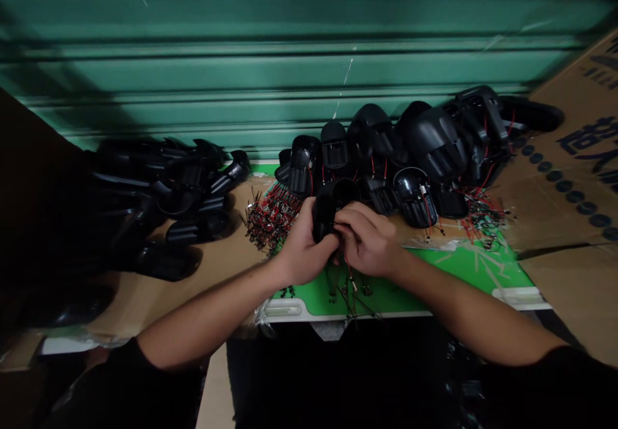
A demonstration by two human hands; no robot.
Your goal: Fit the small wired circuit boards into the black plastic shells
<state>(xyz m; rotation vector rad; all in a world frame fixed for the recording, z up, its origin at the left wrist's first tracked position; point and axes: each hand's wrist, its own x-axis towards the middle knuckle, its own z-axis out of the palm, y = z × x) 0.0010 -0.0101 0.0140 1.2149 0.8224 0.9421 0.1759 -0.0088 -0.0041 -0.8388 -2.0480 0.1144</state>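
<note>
My left hand (309,245) is closed around a black plastic housing (324,210), thumb along its near side. The housing is hollow and rounded, and hands and shadow hide much of its inside. My right hand (369,236) has its fingers pinched together at the housing's opening. From beneath these fingers a thin red wire lead (348,268) hangs down, with a small pale connector on its end. What the fingertips press inside the housing is hidden. Just left of my left hand lies a tangled heap of red and black wire leads (273,216).
Similar black housings (429,142), several with red wires, are piled behind my hands. More housings (193,184) lie on cardboard at left. Another wire heap (483,216) sits at right on the green board (449,268). A cardboard box (574,158) borders the right; green ribbed shutter (193,62) behind.
</note>
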